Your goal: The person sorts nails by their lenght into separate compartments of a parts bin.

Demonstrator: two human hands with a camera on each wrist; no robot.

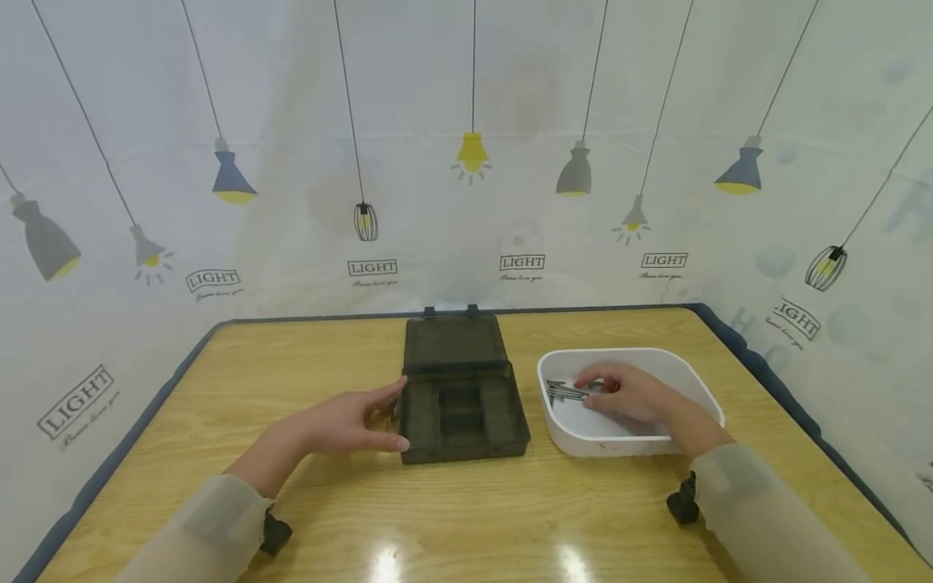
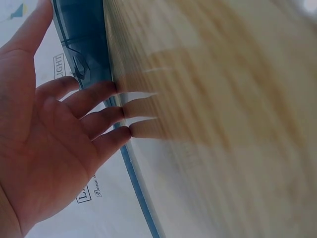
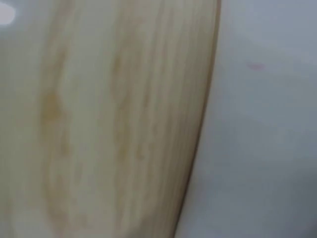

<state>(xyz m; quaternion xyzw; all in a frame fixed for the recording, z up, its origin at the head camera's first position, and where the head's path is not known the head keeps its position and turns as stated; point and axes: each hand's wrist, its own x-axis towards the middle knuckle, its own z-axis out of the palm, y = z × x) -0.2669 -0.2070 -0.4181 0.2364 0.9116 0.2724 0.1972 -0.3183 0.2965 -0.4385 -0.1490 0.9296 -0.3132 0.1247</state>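
A dark, see-through plastic organizer box (image 1: 423, 417) lies on the table with its lid (image 1: 453, 340) tipped back and compartments inside. My left hand (image 1: 351, 423) is at the box's left side, thumb and fingers spread and touching its edge; the left wrist view shows the palm and relaxed fingers (image 2: 101, 94). Inside a white tub (image 1: 612, 446) to the right is my right hand (image 1: 632, 394), thumb and index finger apart beside a small pile of thin metal nails or screws (image 1: 564, 391). The right wrist view shows the tub's outer wall (image 3: 262, 129) but no hand.
A wooden table (image 1: 291, 518) carries the box and the tub, which stand side by side with a narrow gap. Behind the table and along its sides hangs a pale cloth (image 1: 291, 162) printed with lamps.
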